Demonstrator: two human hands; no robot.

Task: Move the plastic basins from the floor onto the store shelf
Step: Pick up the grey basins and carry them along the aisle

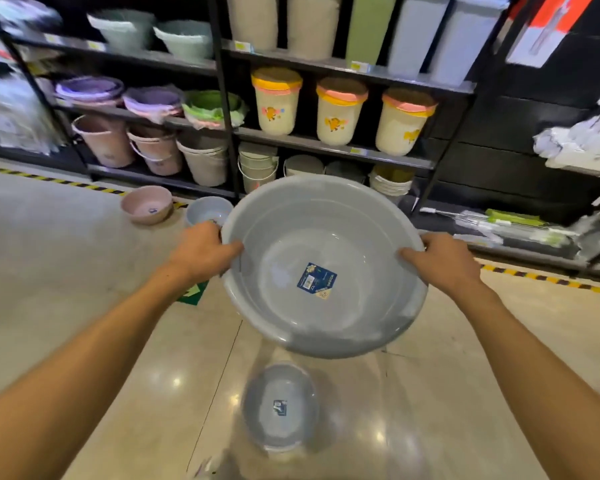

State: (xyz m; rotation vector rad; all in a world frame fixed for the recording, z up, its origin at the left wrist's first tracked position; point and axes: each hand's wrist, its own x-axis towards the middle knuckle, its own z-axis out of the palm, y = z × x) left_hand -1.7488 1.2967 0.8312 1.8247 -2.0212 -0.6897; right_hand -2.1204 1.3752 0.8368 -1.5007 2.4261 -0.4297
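Observation:
I hold a large grey plastic basin (323, 265) in the air, tilted toward me, a blue label inside its bottom. My left hand (201, 252) grips its left rim and my right hand (440, 259) grips its right rim. Under it, a smaller grey basin (279, 407) with a blue label lies on the floor. A pink basin (147, 204) and a pale blue basin (207, 209) sit on the floor near the foot of the store shelf (329, 147).
The black shelves hold stacked basins, pink and beige buckets (104, 140), cream lidded bins (278, 102) and tall bins on top. Yellow-black tape (548, 280) runs along the shelf base. Mops lie at the lower right. A green floor sticker (193, 292) sits under my left wrist.

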